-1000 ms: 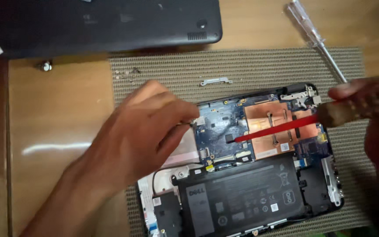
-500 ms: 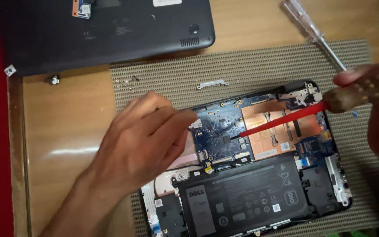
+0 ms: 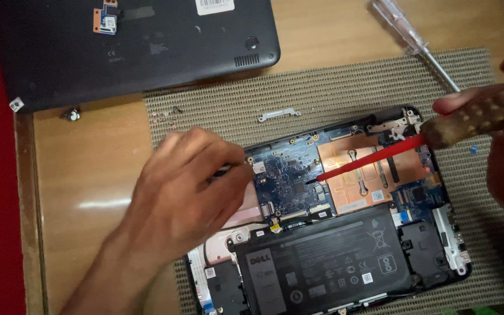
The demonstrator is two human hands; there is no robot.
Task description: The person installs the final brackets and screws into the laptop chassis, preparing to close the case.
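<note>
While the left hand [image 3: 185,192] rests on the left part of the opened laptop base [image 3: 328,221], its fingers are curled narrowly together, pressing down beside the blue circuit board [image 3: 287,178]; whether they pinch anything cannot be told. The right hand [image 3: 500,116] grips the speckled brown handle of a screwdriver [image 3: 421,143], fingers closed around it. The red shaft slants down and to the left, and its tip touches the circuit board just beside the copper heat plate [image 3: 368,172]. The laptop base lies on a woven mat [image 3: 333,93], towards the mat's near edge. A black battery [image 3: 322,265] fills the near half of the base. A small metal bracket [image 3: 278,114] and several loose screws [image 3: 167,115] lie on the mat near its far left corner. A second screwdriver [image 3: 412,41] with a clear handle lies across the mat's far right corner. The removed dark bottom cover [image 3: 135,49] sits on the wooden table [image 3: 94,175], at its far left.
</note>
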